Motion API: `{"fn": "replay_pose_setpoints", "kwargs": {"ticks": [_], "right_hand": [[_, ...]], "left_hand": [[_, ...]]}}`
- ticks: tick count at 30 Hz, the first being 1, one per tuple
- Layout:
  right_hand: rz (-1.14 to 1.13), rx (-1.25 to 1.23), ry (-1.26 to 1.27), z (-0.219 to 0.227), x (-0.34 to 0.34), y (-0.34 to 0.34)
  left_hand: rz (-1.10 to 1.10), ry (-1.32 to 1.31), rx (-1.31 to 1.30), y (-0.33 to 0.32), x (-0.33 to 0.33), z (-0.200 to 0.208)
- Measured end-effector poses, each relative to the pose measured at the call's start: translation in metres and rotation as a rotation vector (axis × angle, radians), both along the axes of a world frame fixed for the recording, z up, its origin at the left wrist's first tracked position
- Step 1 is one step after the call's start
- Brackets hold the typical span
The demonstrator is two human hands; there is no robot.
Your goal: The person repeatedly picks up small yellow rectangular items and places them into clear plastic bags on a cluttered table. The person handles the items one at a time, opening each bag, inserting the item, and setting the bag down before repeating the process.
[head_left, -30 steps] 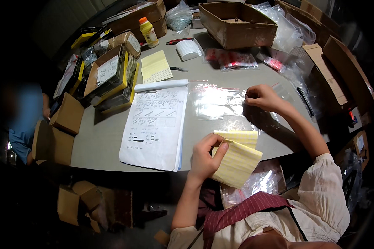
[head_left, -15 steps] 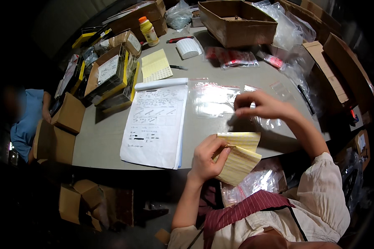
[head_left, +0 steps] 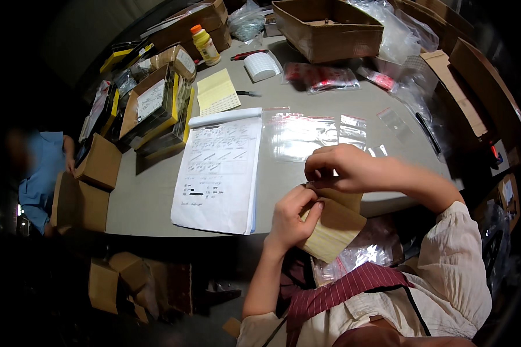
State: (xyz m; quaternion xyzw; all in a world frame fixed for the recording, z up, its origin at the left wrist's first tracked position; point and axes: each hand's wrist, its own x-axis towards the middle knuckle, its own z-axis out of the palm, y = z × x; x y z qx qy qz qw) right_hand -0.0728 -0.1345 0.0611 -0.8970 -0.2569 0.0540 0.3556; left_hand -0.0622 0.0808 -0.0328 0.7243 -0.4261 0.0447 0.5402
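I see the left hand (head_left: 294, 218) pinching folded yellow paper (head_left: 337, 230). Its top is just below the right hand (head_left: 353, 168); whether those fingers touch, I can't tell.

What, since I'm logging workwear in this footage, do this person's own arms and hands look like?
The right sleeve is loose, cream and wrinkled, ending near the elbow; the left sleeve, also cream, shows only partly. Both forearms are bare below them. The left hand and right hand are ungloved, with no printed markings visible.
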Motion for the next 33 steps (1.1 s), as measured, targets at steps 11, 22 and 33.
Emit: {"fn": "replay_pose_setpoints", "kwargs": {"ticks": [11,22,33], "right_hand": [[-0.15,0.18,-0.211,-0.017,-0.013,-0.039],[-0.566,-0.459,-0.083,-0.054,0.027,-0.121],[-0.176,-0.31,0.008,-0.005,-0.032,-0.114]], "left_hand": [[0.008,0.394,0.027,0.0,0.001,0.01],[0.072,0.402,-0.001,-0.002,0.002,0.01],[0.104,0.485,-0.032,-0.001,-0.001,0.01]]}}
